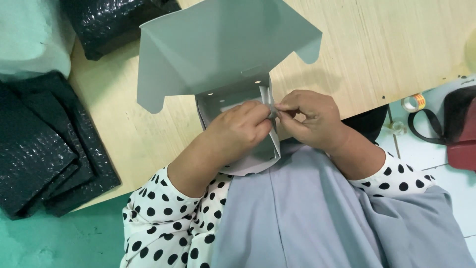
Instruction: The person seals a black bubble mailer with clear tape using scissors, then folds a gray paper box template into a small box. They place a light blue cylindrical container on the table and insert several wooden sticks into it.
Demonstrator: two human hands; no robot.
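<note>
Both hands pinch the right wall of the grey cardboard box (233,74) at the near edge of the wooden surface (396,44), left hand (238,130) and right hand (310,119) closed on the flap, so I'd crease slowly, thumbs tight together.

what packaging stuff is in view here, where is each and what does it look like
Grey box: flat card with its lid flaps open, mid-table, both hands folding its right wall.
Black bubble mailers: stack at the table's left edge.
Another black mailer: top left.
Tape roll: small, on the floor at right.
</note>
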